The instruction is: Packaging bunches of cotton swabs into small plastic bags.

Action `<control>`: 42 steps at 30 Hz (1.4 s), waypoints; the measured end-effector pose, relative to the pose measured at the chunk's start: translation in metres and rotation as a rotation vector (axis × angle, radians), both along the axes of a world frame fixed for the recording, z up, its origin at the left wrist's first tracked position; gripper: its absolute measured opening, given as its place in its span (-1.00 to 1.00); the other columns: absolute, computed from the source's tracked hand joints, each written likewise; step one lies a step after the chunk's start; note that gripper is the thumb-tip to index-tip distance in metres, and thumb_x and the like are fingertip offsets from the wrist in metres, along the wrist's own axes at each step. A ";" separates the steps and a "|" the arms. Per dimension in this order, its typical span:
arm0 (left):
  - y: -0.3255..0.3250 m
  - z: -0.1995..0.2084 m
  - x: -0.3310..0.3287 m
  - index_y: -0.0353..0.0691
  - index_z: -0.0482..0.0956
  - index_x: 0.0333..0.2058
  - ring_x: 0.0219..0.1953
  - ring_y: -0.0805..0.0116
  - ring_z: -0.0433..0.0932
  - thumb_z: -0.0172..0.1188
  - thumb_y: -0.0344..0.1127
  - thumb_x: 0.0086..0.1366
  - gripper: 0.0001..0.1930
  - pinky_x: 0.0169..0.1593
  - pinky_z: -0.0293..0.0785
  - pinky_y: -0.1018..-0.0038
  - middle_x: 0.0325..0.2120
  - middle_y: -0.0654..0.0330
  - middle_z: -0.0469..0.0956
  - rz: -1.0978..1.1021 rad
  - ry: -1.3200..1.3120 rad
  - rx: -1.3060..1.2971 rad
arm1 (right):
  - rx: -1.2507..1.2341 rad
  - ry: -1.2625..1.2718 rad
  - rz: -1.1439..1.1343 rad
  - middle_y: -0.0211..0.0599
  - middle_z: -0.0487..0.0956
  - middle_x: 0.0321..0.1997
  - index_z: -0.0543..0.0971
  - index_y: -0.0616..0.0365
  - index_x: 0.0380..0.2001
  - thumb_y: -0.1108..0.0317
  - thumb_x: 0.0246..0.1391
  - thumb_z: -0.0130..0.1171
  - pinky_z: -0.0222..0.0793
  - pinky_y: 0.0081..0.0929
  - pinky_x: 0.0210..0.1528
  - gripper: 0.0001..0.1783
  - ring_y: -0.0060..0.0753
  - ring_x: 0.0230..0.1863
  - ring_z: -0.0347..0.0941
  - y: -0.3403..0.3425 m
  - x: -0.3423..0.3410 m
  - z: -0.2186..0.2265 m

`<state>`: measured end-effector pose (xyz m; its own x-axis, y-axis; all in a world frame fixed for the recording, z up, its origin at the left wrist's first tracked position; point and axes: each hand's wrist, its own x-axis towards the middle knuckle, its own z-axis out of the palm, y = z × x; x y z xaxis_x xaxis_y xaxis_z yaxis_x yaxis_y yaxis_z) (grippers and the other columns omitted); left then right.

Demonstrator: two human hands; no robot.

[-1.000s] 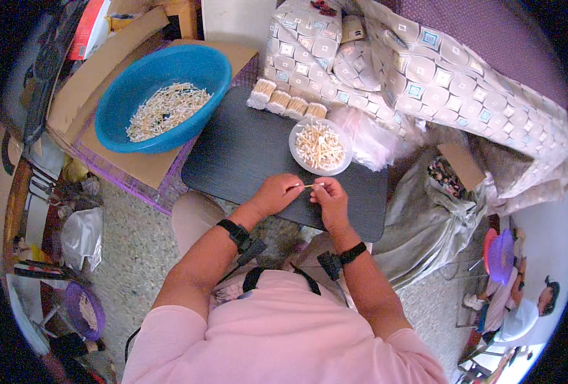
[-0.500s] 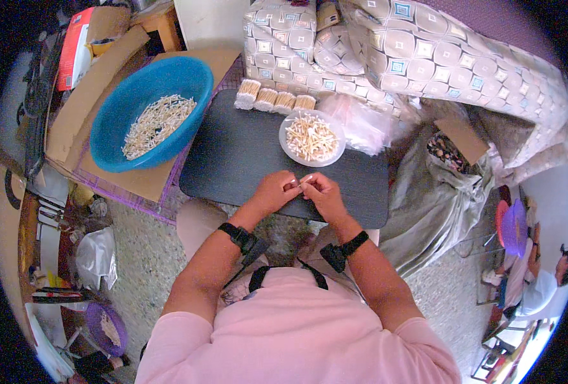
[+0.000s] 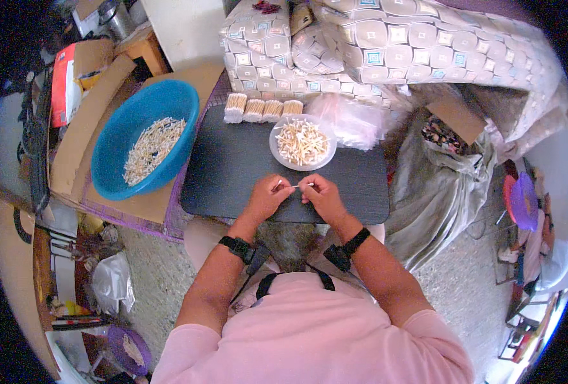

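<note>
Over the near edge of a dark tabletop (image 3: 226,173), my two hands meet at a thin cotton swab (image 3: 295,186). My left hand (image 3: 268,197) pinches its left part, and my right hand (image 3: 323,197) pinches the right, where white tips show between the fingers. Whether more than one swab is held I cannot make out. Just beyond my hands, a white bowl (image 3: 304,168) holds a heap of loose cotton swabs (image 3: 302,142). Several bundles of swabs (image 3: 255,110) line the far edge of the tabletop, with clear plastic bags (image 3: 348,121) beside them.
To the left a big blue basin (image 3: 108,144) with more swabs stands on cardboard (image 3: 153,211). Patterned cushioned seating (image 3: 418,54) runs along the back. A grey cloth sack (image 3: 434,192) is at the right; farther off, a person (image 3: 540,256) is near a purple basin (image 3: 525,200).
My fingertips have drawn slightly apart, so a short stretch of swab shows between them. The whole view has shifted a little, with the tabletop and basin appearing lower.
</note>
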<state>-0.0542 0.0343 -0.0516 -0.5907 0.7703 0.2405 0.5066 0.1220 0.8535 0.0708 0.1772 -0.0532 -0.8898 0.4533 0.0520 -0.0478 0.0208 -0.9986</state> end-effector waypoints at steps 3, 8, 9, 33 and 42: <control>-0.005 -0.006 -0.006 -0.27 0.57 -0.42 -0.47 0.51 0.43 0.29 -0.29 0.16 -0.83 -0.38 0.36 0.50 -0.53 0.28 0.50 0.035 -0.168 0.032 | 0.065 0.009 0.007 -0.44 0.55 -0.46 0.54 0.17 -0.30 0.33 0.13 0.18 0.38 -0.59 -0.44 -0.85 -0.63 -0.50 0.44 -0.004 -0.002 0.001; -0.001 0.014 0.001 -0.29 0.59 -0.36 -0.38 0.55 0.46 0.22 -0.31 0.22 -0.85 -0.30 0.39 0.55 -0.46 0.30 0.55 0.068 -0.331 -0.009 | 0.139 -0.057 -0.022 -0.37 0.57 -0.43 0.56 0.18 -0.32 0.32 0.09 0.21 0.41 -0.53 -0.39 -0.84 -0.54 -0.48 0.47 -0.005 -0.003 0.000; 0.000 0.017 0.004 -0.29 0.59 -0.35 -0.35 0.56 0.46 0.21 -0.31 0.24 -0.85 -0.27 0.39 0.57 -0.44 0.30 0.55 0.050 -0.291 0.016 | 0.236 -0.067 -0.030 -0.34 0.58 -0.43 0.56 0.17 -0.32 0.32 0.07 0.22 0.42 -0.50 -0.38 -0.83 -0.49 -0.47 0.48 -0.005 -0.003 -0.002; 0.004 -0.004 -0.003 -0.26 0.41 -0.26 -0.63 0.57 0.27 -0.17 -0.25 0.45 -0.77 -0.52 0.25 0.56 -0.66 0.32 0.33 0.091 -0.330 0.174 | 0.701 0.004 -0.255 -0.13 0.54 -0.30 0.53 0.13 -0.26 0.34 0.01 0.24 0.48 -0.29 -0.31 -0.78 -0.14 -0.38 0.54 0.073 -0.028 0.069; 0.005 -0.005 -0.003 -0.21 0.40 -0.18 -0.61 0.58 0.26 -0.15 -0.28 0.44 -0.82 -0.55 0.21 0.61 -0.59 0.32 0.36 0.118 -0.419 0.219 | 0.930 -0.010 -0.235 -0.17 0.52 -0.39 0.52 0.15 -0.35 0.37 -0.03 0.23 0.41 -0.33 -0.34 -0.83 -0.20 -0.42 0.48 0.086 -0.051 0.063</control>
